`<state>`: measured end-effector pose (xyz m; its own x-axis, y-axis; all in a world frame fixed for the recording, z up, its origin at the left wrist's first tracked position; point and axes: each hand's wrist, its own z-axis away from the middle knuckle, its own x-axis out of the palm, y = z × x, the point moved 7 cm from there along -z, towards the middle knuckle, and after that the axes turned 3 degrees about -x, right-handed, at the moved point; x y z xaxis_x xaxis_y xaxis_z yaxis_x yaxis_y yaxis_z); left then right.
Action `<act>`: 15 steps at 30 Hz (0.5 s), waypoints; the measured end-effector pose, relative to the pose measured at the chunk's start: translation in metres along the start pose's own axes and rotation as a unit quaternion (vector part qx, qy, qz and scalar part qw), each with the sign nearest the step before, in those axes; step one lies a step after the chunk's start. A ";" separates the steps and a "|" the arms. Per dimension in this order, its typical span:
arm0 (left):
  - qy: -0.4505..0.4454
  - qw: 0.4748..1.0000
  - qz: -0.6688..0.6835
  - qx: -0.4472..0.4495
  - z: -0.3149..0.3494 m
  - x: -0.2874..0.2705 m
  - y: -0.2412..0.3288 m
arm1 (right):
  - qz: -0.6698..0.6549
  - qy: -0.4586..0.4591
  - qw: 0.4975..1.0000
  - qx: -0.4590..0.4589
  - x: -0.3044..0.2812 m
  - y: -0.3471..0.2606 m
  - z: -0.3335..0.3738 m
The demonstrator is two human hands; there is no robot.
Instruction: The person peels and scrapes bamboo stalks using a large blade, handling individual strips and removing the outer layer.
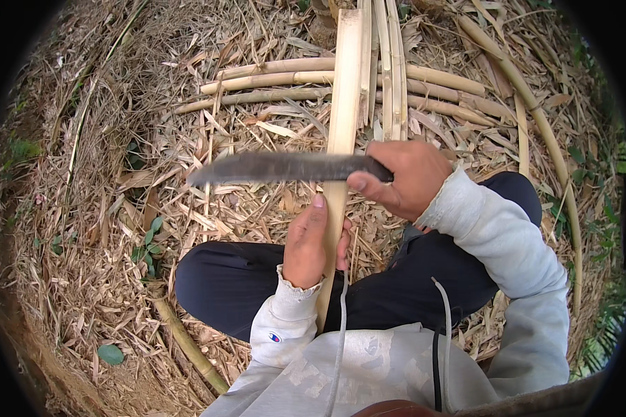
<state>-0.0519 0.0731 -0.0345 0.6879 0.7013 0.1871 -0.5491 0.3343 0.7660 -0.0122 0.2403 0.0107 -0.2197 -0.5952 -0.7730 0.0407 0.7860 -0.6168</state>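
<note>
A long, pale split bamboo strip (pixel 343 104) runs from my lap away from me, its far part resting across several bamboo poles. My left hand (pixel 313 240) is wrapped round its near part, thumb on top and fingertips showing at the right edge. Just beyond that, my right hand (pixel 407 177) grips the dark handle end of a machete (pixel 278 167). The blade lies crosswise over the strip and points left, slightly blurred. Whether its edge touches the strip I cannot tell.
Several round bamboo poles (pixel 271 80) lie crosswise on the ground ahead. More split strips (pixel 395 76) lie beside the held one. A long curved pole (pixel 546 125) arcs down the right side, and another pole (pixel 188 340) lies at lower left. Shavings and dry leaves (pixel 153 229) cover the ground.
</note>
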 end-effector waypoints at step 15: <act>0.012 0.999 -0.029 0.033 0.005 -0.005 0.000 | 0.148 0.027 0.981 -0.123 0.000 -0.024 -0.002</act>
<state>-0.0526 0.0661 -0.0327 0.7047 0.6980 0.1272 -0.4758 0.3321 0.8144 -0.0151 0.2214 0.0262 -0.2861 -0.3294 -0.8998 -0.1251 0.9438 -0.3058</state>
